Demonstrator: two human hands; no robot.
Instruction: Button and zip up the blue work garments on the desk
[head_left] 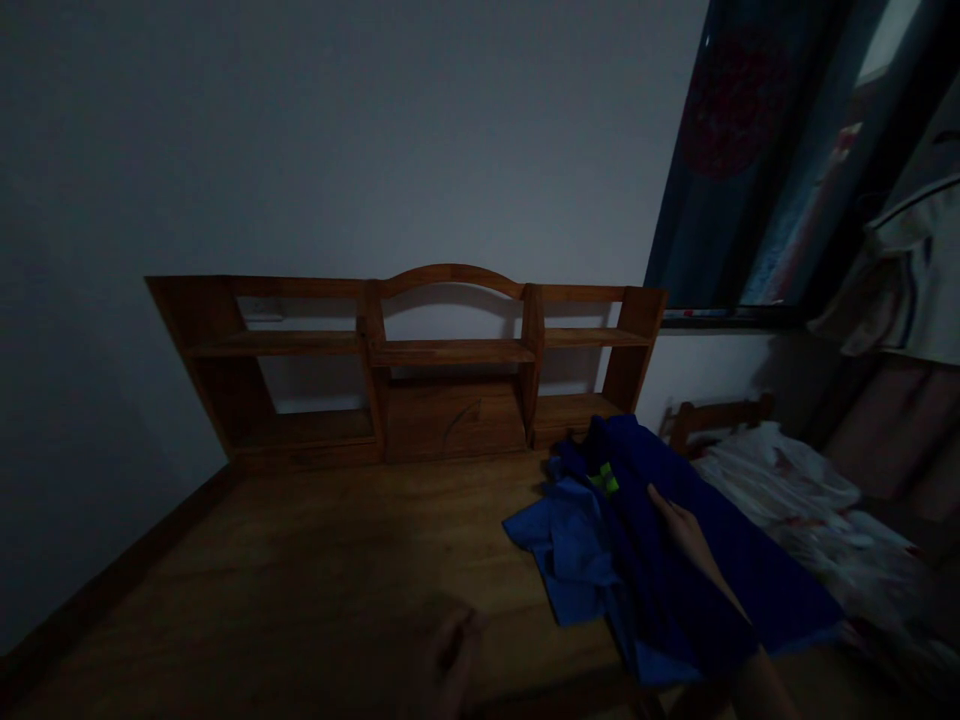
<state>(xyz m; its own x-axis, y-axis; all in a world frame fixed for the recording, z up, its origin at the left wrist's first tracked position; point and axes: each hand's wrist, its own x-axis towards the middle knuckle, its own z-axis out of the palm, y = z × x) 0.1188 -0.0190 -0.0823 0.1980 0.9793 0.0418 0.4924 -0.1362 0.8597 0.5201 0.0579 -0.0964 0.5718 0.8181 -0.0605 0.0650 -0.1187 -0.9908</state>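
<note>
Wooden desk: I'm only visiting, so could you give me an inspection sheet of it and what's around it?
Surface: wooden desk, dimly lit, with a shelf unit at its back.
Job's things: crumpled blue garment with a green mark, lying at the desk's right end.
Clutter: nothing seen.
Grippers: right hand rests flat on the garment; left hand is over the near edge, blurred, holding nothing visible.
Cables: nothing seen.
Surroundings: plain wall, window at right, chair back, white patterned cloth.
</note>
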